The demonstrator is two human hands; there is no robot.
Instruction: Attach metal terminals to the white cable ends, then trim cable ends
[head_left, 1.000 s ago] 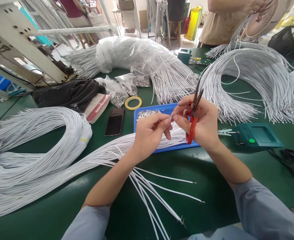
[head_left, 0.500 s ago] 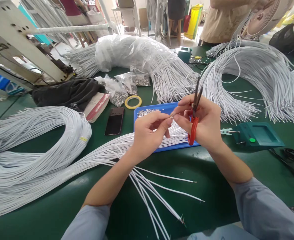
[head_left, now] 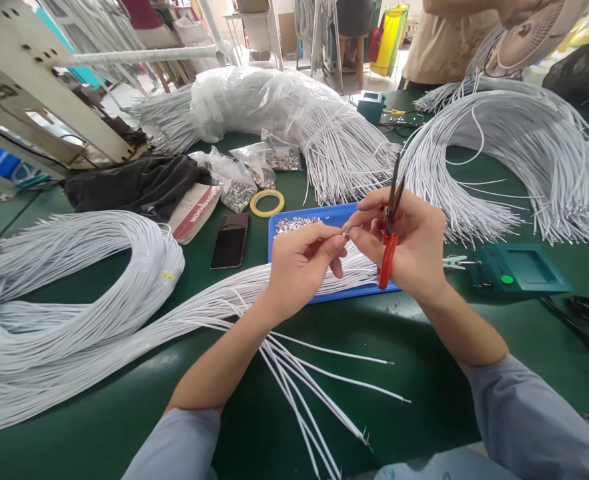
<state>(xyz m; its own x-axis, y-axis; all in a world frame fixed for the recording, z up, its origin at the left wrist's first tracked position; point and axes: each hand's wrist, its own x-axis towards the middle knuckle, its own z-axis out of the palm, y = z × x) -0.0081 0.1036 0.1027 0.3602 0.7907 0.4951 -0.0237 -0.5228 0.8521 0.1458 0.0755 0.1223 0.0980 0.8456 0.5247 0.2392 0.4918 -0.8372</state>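
Above the blue tray (head_left: 334, 217) my two hands meet at the fingertips. My left hand (head_left: 301, 263) is closed in a pinch on the tip of a white cable; most of that cable is hidden by the hand. My right hand (head_left: 409, 243) holds scissors (head_left: 388, 260) with red handles against the palm, the dark blades pointing up. Its thumb and forefinger also pinch at the cable tip, where a small metallic bit shows, too small to make out. White cables (head_left: 229, 293) run under my left hand into the tray, beside a heap of small metal parts (head_left: 294, 225).
Several loose cable ends (head_left: 344, 380) fan out towards me. A phone (head_left: 229, 241), yellow tape roll (head_left: 267, 203) and bags of metal parts (head_left: 237, 190) lie behind the left hand. A green device (head_left: 519, 268) stands right. Coiled cables (head_left: 504, 127) lie beyond; a person (head_left: 439, 47) stands behind them.
Both hands keep nearly the same pose, pinching at the cable tip. They have shifted only very slightly to the right in view; the scissors stay in the right hand.
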